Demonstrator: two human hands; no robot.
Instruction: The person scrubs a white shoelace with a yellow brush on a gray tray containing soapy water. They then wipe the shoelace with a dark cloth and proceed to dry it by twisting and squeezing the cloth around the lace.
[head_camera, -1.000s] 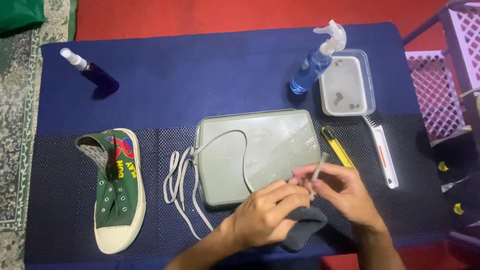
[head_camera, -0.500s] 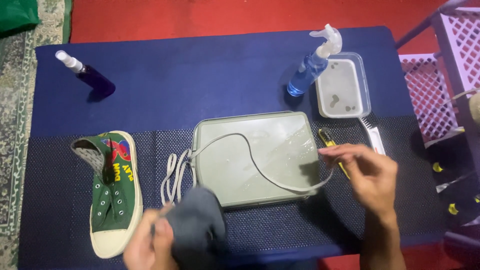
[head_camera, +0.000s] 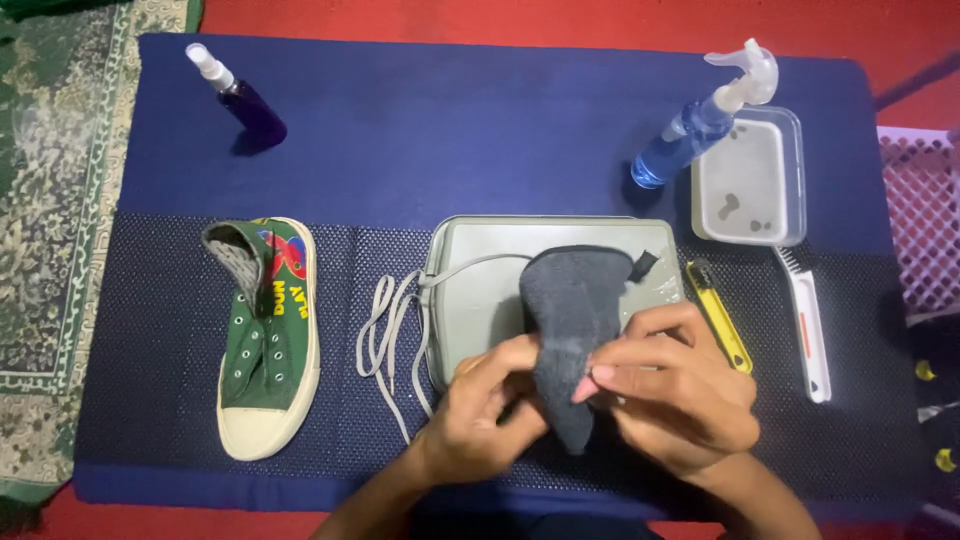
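Grey cloth is pinched between my left hand and right hand, fingers clamped on its lower end, over the grey tray. In the head view, the grey lace lies loose, half in the tray; the green sneaker sits unlaced, well apart, apparently awaiting attention.

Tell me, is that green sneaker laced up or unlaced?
Unlaced. The green sneaker shows bare eyelets and its tongue pulled open, while a grey shoelace lies loose on the mat beside it, trailing into the grey tray.
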